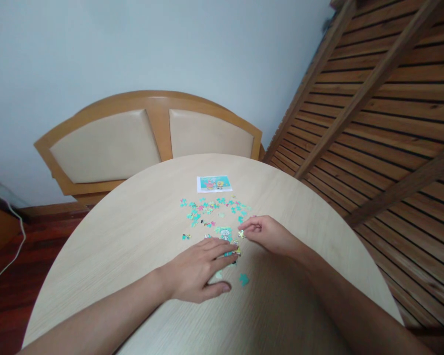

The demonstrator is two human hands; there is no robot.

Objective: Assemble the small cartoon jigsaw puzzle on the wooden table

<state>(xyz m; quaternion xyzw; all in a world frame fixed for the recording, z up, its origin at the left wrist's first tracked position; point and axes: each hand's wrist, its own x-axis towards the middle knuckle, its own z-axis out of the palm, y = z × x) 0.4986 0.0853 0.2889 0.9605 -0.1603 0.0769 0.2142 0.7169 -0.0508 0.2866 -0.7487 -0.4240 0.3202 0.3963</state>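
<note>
My left hand [200, 268] lies with its fingers stretched out over a partly joined jigsaw puzzle [225, 233], hiding much of it. A pale cartoon face on teal shows above those fingers. Just right of this section, the bent fingers of my right hand [264, 231] close on a small yellowish puzzle piece [241, 234] at the tabletop. One loose teal puzzle piece [243, 280] lies nearer me, to the right of my left thumb. Beyond both hands, many scattered puzzle pieces [207, 207] in teal, yellow and pink are spread out.
A picture card [214, 184] with pink and yellow cartoon figures lies behind the scattered pieces. All of this rests on a round pale wooden table [133, 236]. A padded bench back [107, 148] stands behind it, and slatted wood [385, 113] rises at the right.
</note>
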